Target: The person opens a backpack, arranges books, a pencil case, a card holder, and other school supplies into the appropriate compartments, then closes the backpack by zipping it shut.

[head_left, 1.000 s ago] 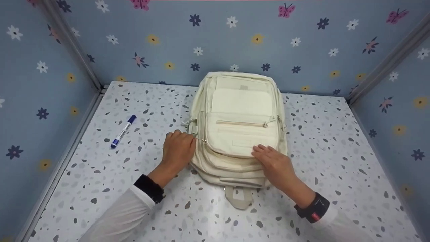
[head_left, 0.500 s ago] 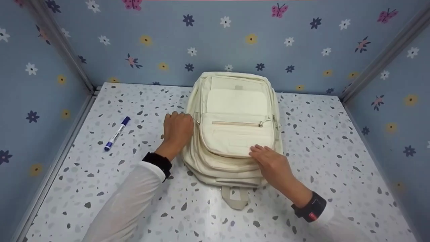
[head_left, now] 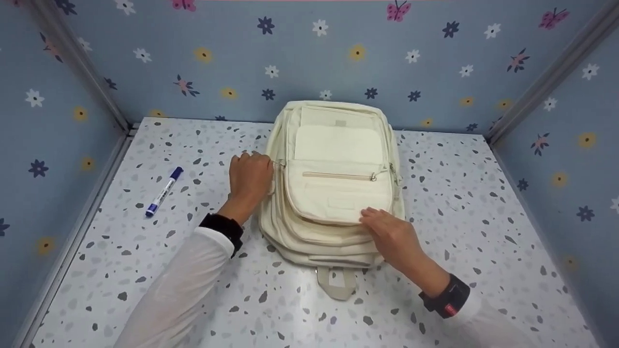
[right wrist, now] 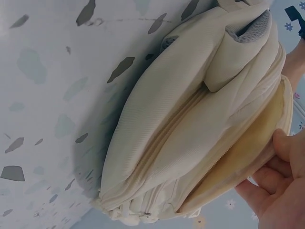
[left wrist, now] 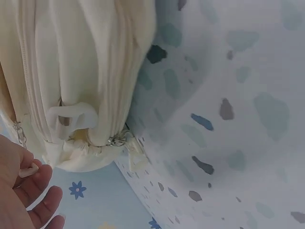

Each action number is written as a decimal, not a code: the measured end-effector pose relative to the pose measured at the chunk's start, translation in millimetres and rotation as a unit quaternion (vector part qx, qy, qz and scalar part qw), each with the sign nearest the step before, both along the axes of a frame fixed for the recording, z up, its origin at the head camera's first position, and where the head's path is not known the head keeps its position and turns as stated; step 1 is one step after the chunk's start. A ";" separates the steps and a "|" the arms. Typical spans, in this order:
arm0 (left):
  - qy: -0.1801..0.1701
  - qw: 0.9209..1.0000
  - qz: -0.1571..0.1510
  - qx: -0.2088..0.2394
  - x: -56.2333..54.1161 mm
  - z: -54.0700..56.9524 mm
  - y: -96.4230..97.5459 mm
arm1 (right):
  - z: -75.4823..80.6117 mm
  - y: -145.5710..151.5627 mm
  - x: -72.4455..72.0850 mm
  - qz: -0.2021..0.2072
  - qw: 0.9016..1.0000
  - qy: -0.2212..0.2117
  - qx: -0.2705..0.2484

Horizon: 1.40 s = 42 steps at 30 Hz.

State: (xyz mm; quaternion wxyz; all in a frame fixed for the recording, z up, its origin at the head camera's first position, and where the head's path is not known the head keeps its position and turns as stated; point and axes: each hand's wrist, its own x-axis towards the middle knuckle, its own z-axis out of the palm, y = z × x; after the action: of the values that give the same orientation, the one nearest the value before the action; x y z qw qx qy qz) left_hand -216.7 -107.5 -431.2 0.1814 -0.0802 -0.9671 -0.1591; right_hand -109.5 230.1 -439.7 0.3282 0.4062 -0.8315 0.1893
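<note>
A cream backpack (head_left: 338, 145) lies on its back, its carry handle (head_left: 336, 290) pointing towards me. The front pocket (right wrist: 243, 143) gapes along its near edge, with a yellowish lining showing inside. At the bag's left side, my left hand (head_left: 250, 176) pinches a looped zipper pull (left wrist: 28, 170) between thumb and finger; the pull hangs from a metal slider (left wrist: 20, 135). My right hand (head_left: 394, 237) holds the pocket's front panel by its near right edge, thumb on the inside and fingers outside in the right wrist view.
A blue-capped marker (head_left: 164, 192) lies on the speckled table (head_left: 203, 140) left of the bag. Blue flowered panels (head_left: 319, 53) stand at the back and both sides. The bag's far end is close to the back panel.
My left hand has moved away from me along the bag's left side, bringing the zipper slider with it. The right hand keeps its hold on the pocket edge. The view has shifted slightly.
</note>
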 end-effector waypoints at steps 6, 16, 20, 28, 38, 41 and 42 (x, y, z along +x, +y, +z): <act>-0.043 0.987 -0.053 0.144 30.4 -11.5 -16.2 | 0.0 -0.1 1.0 -0.009 1.000 -0.012 -0.005; -0.049 0.992 -0.036 0.109 76.9 -47.0 -66.7 | 27.5 -9.9 -8.7 -0.031 0.998 0.026 -0.053; -0.072 0.994 0.004 0.077 80.7 -55.7 -94.0 | 44.3 -12.6 -16.1 -0.032 0.997 0.035 -0.061; -0.170 0.978 0.098 0.066 80.6 -59.5 -144.3 | 66.1 -16.9 -28.0 -0.040 0.996 0.035 -0.071; -0.239 0.961 0.122 0.063 72.4 -62.0 -181.7 | 78.3 -16.8 -31.4 -0.055 0.997 0.017 -0.044; -0.200 0.973 0.112 0.040 73.5 -61.1 -184.9 | 79.1 -16.4 -32.2 -0.054 0.998 0.015 -0.038; -0.186 0.976 0.108 0.034 74.1 -60.2 -185.1 | 79.4 -16.0 -32.4 -0.056 0.998 0.014 -0.037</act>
State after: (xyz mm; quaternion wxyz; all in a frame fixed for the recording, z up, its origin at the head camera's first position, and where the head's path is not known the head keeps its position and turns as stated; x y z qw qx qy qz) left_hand -142.7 -292.6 -491.3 0.0172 0.0614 -0.9809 -0.1835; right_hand -141.9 214.0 -360.3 0.3645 0.3496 -0.8406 0.1955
